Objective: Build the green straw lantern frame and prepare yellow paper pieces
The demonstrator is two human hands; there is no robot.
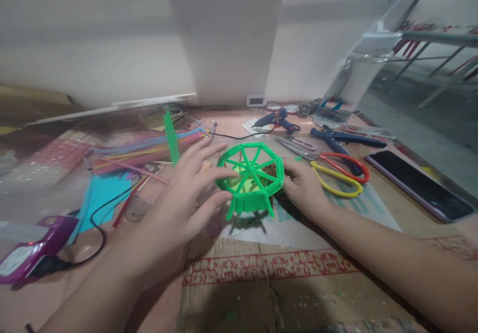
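Note:
A green wheel-shaped frame built from straws (249, 176) stands in the middle of the work surface. My left hand (186, 193) is at its left side, fingers spread, the fingertips touching the rim. My right hand (304, 186) holds the frame's right edge, its fingers curled against the rim. A loose green straw piece (171, 138) stands up behind my left hand.
A pile of coloured straws (149, 146) lies at the left. A blue glue gun (277, 120), red-and-yellow scissors (338, 171), blue pliers (345, 138) and a phone (420, 183) lie to the right. A purple device (32, 253) with a black cable sits lower left. Cardboard (269, 273) covers the near edge.

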